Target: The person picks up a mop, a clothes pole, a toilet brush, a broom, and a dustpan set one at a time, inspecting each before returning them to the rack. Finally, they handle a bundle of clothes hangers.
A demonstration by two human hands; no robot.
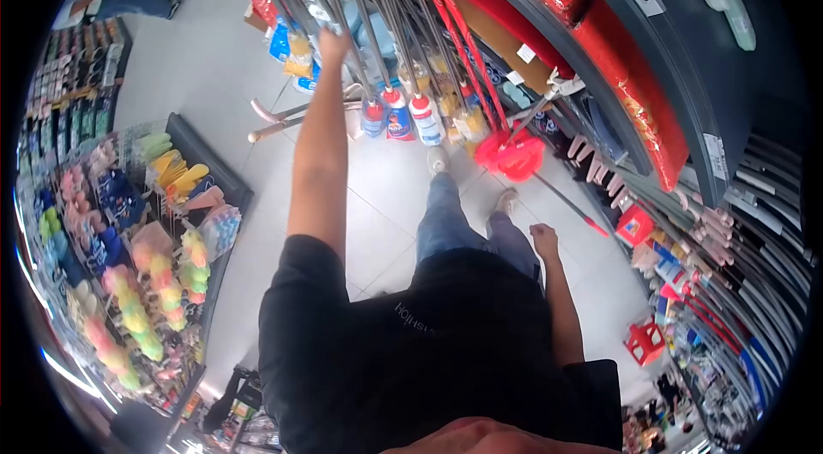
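Long-handled mops with slender grey metal poles (375, 17) are standing in a slanting cluster ahead of us, their lower ends reaching down in clear plastic wraps (426, 121) with red, blue and white labels. We are stretching our left hand (333, 46) out to the cluster's left side, its fingers curling at the poles; we cannot tell whether they are closing around one. Our right hand (543, 240) is hanging well apart from the mops, curling into a loose fist and holding nothing that we can see.

Clear wraps are enclosing the mop heads, and yellow and blue packets (296, 55) are sitting just beyond our left wrist. Glossy red plastic broom heads (512, 154) are lying to the cluster's right. A dark curved shelf edge (677, 68) is bounding our right; a dark-based display rack (210, 154) is bordering our left, with pale tiled floor (377, 205) stretching between.
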